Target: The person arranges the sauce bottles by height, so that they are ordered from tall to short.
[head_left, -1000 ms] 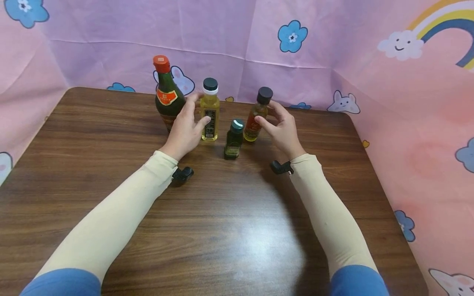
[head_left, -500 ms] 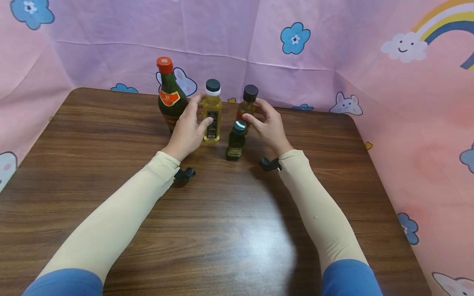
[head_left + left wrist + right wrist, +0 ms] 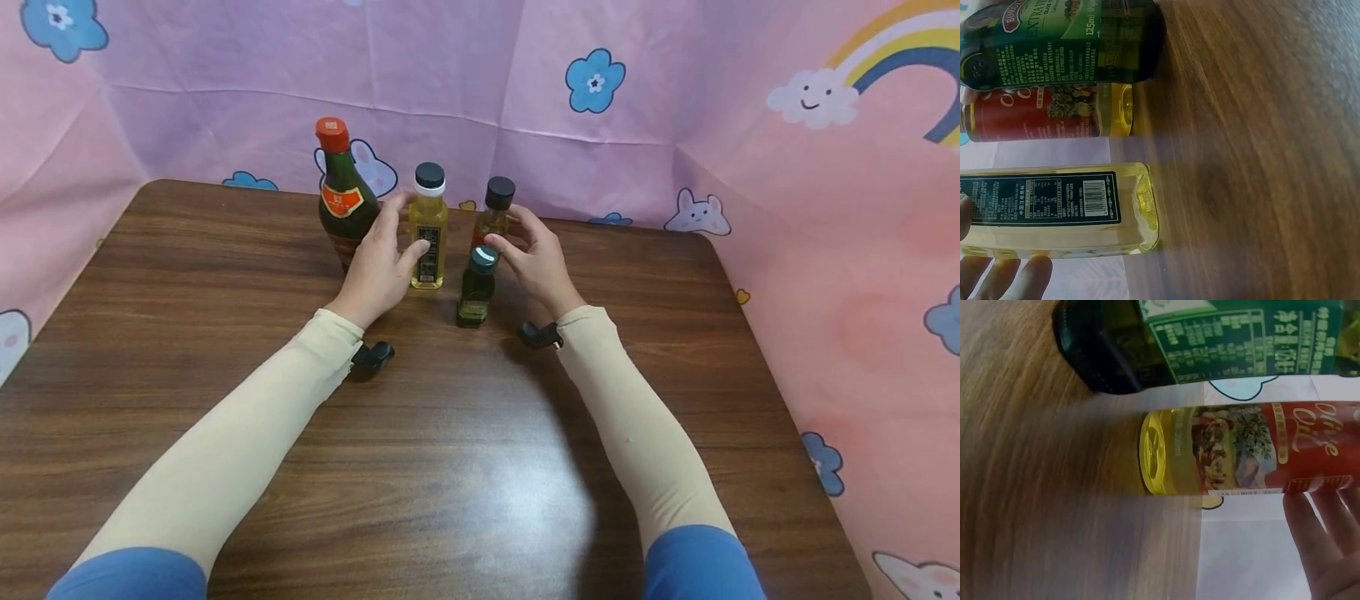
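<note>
My left hand [image 3: 378, 267] grips a clear bottle of yellow oil [image 3: 428, 258], its thumb on the black label; in the left wrist view the fingers [image 3: 1032, 278] lie along its other side. A small bottle with a red olive oil label [image 3: 1235, 450] is held in my right hand [image 3: 542, 262]. Whether its base rests on the table or hovers slightly cannot be told. In front of it stands a short dark green olive oil bottle [image 3: 474, 296], which partly hides it in the head view. Neither hand visibly grips the green one. All the bottles are capped and upright.
A tall green bottle with a red cap [image 3: 345, 200] stands behind my left hand. The wooden table [image 3: 375, 467] ends at a patterned cloth backdrop [image 3: 450, 92]. A black mount piece juts from each wrist.
My right hand has moved left with the red-labelled bottle, now partly behind the green bottle and closer to the clear one. My left hand keeps its hold on the clear bottle.
</note>
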Tool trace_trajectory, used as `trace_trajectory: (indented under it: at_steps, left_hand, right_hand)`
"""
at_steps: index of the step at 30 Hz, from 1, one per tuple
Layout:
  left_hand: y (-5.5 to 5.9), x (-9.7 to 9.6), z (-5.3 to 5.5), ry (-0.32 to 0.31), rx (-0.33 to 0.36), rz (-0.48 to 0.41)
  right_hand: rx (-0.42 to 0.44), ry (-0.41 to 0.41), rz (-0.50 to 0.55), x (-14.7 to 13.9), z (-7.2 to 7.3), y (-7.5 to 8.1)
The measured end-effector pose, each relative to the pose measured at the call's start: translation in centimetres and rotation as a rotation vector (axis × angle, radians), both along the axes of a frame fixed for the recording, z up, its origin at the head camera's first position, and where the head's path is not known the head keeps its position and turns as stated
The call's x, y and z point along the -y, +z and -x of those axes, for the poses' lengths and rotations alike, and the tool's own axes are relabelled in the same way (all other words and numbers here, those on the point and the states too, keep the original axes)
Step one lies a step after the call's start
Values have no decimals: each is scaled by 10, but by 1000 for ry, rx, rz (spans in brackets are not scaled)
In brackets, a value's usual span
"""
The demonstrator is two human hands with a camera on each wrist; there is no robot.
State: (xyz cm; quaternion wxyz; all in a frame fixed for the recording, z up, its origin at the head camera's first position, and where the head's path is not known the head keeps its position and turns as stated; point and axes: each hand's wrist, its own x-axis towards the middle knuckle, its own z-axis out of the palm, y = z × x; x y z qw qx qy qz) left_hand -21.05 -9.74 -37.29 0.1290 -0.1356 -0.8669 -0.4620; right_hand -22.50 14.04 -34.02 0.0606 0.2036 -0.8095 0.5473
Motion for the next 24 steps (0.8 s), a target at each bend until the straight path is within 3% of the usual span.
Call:
trace_trajectory:
  at_steps: [8, 15, 21, 24]
  left_hand:
    - [-1, 1, 0, -9, -8, -10]
    - [0, 1, -1, -7, -4, -9]
    - [-1, 1, -2, -13, -7, -4]
    - [-1, 1, -1, -15, -12, -5]
  right_hand:
    - [37, 17, -34, 0, -1, 2]
    - [-7, -9, -18, -14, 12, -18]
    - [-106, 5, 130, -26, -9, -20]
    - [-94, 53, 150, -30, -24, -22]
